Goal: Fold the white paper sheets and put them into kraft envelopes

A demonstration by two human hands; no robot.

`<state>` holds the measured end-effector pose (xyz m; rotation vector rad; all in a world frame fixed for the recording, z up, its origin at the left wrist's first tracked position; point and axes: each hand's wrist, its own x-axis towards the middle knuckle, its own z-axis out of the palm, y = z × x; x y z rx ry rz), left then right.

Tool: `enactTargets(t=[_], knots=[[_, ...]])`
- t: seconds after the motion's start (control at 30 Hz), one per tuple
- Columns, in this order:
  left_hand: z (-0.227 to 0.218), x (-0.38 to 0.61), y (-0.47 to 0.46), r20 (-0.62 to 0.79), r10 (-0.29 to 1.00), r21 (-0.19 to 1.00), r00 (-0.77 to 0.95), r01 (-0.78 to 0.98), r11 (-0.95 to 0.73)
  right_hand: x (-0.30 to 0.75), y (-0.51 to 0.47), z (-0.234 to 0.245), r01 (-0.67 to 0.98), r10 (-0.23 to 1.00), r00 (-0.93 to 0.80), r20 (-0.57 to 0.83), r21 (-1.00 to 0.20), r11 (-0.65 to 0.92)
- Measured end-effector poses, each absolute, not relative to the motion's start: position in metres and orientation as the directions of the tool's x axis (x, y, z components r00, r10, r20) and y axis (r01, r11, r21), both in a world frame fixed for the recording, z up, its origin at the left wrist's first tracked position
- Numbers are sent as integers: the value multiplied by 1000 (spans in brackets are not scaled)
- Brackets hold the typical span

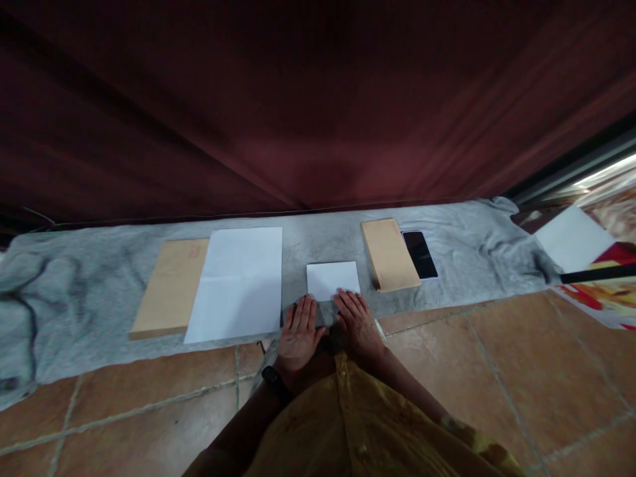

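My left hand (298,334) lies palm down with its fingers stretched forward, at the near left corner of a small white sheet of paper (332,279). Opposite it, my right hand (358,324) is flat too, its fingertips on the sheet's near right corner. Both hands are open, and the sheet, perhaps folded, rests on the grey cloth. Left of my left hand lies a larger white sheet of paper (241,285). To the right of my right hand is a stack of small brown envelopes (390,255).
Large brown envelopes (171,285) lie partly under the big white sheet. A phone (421,255) touches the small envelopes. The grey cloth (462,245) covers a long narrow surface before a dark red curtain (318,119). Tiled floor (447,358) shows in front.
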<state>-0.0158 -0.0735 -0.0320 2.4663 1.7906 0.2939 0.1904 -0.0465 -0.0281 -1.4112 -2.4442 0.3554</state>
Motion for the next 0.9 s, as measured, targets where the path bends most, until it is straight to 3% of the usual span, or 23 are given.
enactTargets(t=[0.6, 0.9], knots=[[-24, 3, -6, 103, 952, 203, 287, 931, -303, 191, -46, -26, 795, 879, -453, 146, -381, 473], [-30, 3, -35, 99, 936, 208, 337, 913, -350, 193, -46, -25, 789, 866, -476, 154, -359, 498]])
